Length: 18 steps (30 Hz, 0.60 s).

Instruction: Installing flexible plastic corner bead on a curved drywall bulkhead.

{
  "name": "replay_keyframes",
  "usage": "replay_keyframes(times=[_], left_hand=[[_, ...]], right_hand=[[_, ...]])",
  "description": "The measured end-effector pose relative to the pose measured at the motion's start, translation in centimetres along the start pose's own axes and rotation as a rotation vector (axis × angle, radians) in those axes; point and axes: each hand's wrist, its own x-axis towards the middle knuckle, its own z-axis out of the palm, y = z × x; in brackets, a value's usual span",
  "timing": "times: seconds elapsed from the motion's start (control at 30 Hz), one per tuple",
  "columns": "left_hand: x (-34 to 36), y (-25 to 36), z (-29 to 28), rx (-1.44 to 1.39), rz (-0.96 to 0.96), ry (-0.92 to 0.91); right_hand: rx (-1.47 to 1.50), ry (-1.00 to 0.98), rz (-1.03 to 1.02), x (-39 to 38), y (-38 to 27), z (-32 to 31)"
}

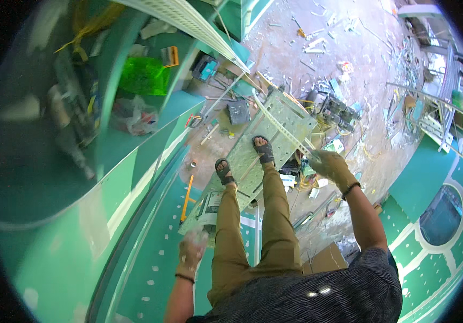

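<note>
My right hand is closed on the lower end of a white perforated strip, which slants away toward the middle of the view. My left hand hangs low by my left leg, near a white bucket; it is blurred, and I cannot tell what its fingers hold. My sandalled feet stand on a dusty, perforated metal platform, high above a littered floor.
Green boards with white patches curve along the left, near plastic bags. Below lie a dark machine, a teal tool and debris. Metal framing and a round opening are at right.
</note>
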Motion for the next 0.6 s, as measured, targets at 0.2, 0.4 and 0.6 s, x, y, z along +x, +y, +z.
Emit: replay_keyframes(times=[0.2,0.4,0.6], left_hand=[[2.0,12.9,-4.4,-0.011,0.489,0.385],[-2.3,20.3,-11.9,0.109,0.844,0.42],[-4.1,16.5,-13.8,-0.061,1.104,0.121]], right_hand=[[-0.242,-0.01,-0.208,-17.1,-6.8,-9.8],[-0.32,0.033,-0.558,-31.6,-12.9,-18.3],[-0.549,-0.045,-0.698,-41.5,-22.5,-24.5]])
